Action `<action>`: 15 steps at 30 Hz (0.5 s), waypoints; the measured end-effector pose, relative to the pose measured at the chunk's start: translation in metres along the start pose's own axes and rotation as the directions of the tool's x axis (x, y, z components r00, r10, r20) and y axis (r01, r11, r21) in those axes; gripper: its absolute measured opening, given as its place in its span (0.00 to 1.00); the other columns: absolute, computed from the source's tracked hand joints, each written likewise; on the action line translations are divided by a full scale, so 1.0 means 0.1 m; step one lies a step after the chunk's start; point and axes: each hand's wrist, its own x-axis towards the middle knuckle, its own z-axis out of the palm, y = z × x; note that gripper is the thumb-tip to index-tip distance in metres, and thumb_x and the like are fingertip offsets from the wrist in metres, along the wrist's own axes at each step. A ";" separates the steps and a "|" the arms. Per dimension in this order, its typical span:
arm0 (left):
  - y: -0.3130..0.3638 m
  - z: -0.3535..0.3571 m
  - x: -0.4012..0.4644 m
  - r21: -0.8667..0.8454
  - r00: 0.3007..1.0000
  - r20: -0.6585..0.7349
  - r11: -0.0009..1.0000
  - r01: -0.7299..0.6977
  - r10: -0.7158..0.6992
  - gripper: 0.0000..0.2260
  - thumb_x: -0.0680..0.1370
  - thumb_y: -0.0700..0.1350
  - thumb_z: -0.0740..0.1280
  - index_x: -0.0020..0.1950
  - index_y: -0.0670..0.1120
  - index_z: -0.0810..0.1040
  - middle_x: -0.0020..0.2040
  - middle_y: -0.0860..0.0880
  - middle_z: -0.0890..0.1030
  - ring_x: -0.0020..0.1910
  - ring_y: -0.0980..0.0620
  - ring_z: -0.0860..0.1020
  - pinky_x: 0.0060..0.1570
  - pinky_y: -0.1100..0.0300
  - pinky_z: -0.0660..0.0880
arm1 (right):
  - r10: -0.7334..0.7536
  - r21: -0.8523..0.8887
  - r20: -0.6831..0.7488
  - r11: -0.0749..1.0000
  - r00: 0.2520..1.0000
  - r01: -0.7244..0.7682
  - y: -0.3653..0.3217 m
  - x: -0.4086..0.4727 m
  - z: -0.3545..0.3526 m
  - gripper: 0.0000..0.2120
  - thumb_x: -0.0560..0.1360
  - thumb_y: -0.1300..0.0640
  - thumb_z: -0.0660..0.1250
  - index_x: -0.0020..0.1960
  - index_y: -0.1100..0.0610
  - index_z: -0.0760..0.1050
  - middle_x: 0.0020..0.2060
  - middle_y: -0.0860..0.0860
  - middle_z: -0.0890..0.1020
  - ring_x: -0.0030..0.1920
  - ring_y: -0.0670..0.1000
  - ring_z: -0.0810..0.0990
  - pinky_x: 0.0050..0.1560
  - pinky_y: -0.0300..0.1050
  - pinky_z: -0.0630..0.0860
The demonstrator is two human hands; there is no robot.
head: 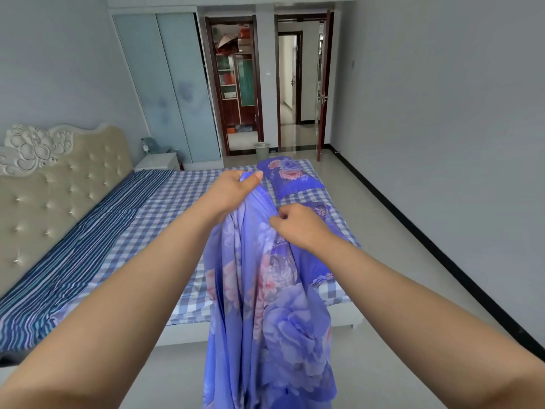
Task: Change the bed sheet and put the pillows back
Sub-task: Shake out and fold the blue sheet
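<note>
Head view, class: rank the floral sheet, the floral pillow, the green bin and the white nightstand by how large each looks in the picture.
1. Floral sheet, by far the largest, though it hangs nearest the camera.
2. Floral pillow.
3. White nightstand, not much smaller than the pillow and partly hidden by the bed, so this placing is unsure.
4. Green bin.

A pale green waste bin point(262, 150) stands on the floor at upper centre, before two dark-framed doorways; a sliding-door wardrobe point(168, 87) and white nightstand point(157, 161) sit to its left.
</note>
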 end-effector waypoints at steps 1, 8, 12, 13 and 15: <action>-0.03 -0.05 0.00 -0.003 1.000 -0.026 1.000 0.003 -0.003 0.18 0.77 0.55 0.65 0.33 0.47 0.67 0.33 0.44 0.69 0.33 0.50 0.68 0.37 0.58 0.64 | 0.019 -0.016 0.016 1.000 1.000 -0.018 0.06 -0.01 0.00 0.18 0.73 0.51 0.61 0.29 0.54 0.60 0.25 0.48 0.66 0.30 0.51 0.66 0.32 0.44 0.61; -0.09 -0.11 0.00 0.107 0.991 -0.131 0.993 0.047 -0.033 0.21 0.79 0.53 0.64 0.30 0.47 0.61 0.27 0.49 0.64 0.26 0.52 0.63 0.29 0.57 0.59 | 0.099 -0.166 0.200 0.984 0.975 -0.066 0.34 -0.08 0.07 0.18 0.73 0.50 0.61 0.29 0.54 0.61 0.27 0.48 0.67 0.30 0.50 0.66 0.31 0.44 0.60; -0.11 -0.25 0.07 0.175 0.965 -0.258 0.981 0.085 -0.038 0.21 0.79 0.52 0.63 0.31 0.46 0.62 0.28 0.48 0.65 0.31 0.49 0.65 0.31 0.55 0.60 | 0.192 -0.329 0.328 0.941 0.925 -0.079 0.56 -0.10 0.09 0.12 0.70 0.50 0.60 0.32 0.55 0.65 0.31 0.49 0.71 0.38 0.55 0.72 0.30 0.42 0.61; -0.13 -0.33 0.09 0.192 0.951 -0.305 0.976 0.106 -0.043 0.21 0.80 0.52 0.63 0.31 0.46 0.62 0.29 0.47 0.65 0.33 0.48 0.65 0.33 0.55 0.60 | 0.218 -0.357 0.351 0.930 0.910 -0.085 0.65 -0.11 0.07 0.11 0.69 0.50 0.60 0.32 0.55 0.66 0.31 0.48 0.71 0.39 0.56 0.72 0.30 0.41 0.61; -0.21 -0.49 0.13 0.204 0.920 -0.387 0.967 0.151 -0.062 0.21 0.80 0.51 0.62 0.30 0.45 0.62 0.29 0.46 0.66 0.36 0.46 0.67 0.36 0.56 0.60 | 0.250 -0.396 0.378 0.914 0.891 -0.088 0.81 -0.10 0.03 0.11 0.70 0.53 0.61 0.32 0.55 0.65 0.30 0.48 0.71 0.39 0.55 0.73 0.31 0.42 0.62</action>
